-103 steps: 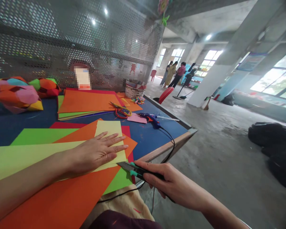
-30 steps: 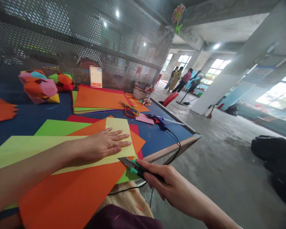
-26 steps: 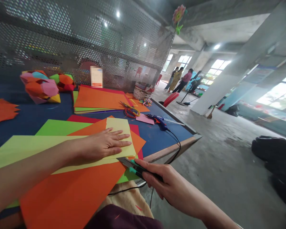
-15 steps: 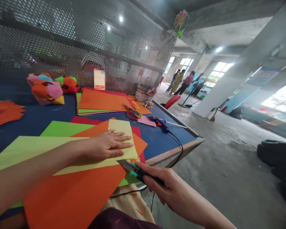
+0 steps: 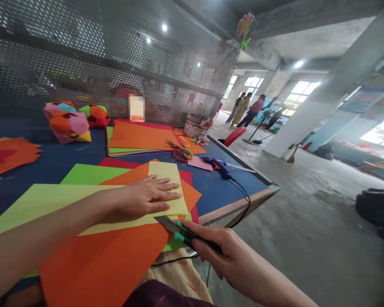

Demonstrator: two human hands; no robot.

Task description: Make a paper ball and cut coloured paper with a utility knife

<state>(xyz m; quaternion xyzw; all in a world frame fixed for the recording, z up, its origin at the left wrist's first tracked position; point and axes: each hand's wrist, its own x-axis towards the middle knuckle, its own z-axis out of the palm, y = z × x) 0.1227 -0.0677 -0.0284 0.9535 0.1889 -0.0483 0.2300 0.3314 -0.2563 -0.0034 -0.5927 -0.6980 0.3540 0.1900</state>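
Observation:
My left hand (image 5: 149,196) lies flat with its fingers spread on a folded pale yellow sheet of paper (image 5: 167,171). In my right hand (image 5: 219,249) is a utility knife (image 5: 184,234), black with green parts. Its blade (image 5: 164,221) points left and lies along the front edge of the yellow paper, just below my left hand. Whether the blade touches the paper I cannot tell. Under the yellow sheet are an orange sheet (image 5: 102,268), a green sheet (image 5: 89,174) and a red sheet.
Farther back lies a stack of coloured paper (image 5: 141,135) with scissors (image 5: 181,152) by its corner. A glue gun (image 5: 219,165) trails its cord over the right table edge. Paper balls (image 5: 68,123), a basket (image 5: 196,125) and a perforated screen (image 5: 166,76) are behind. Several people stand far off.
The knife blade has shifted slightly left along the paper's front edge, relative to the paper. My left hand stays pressed on the sheet. The whole view has shifted a little.

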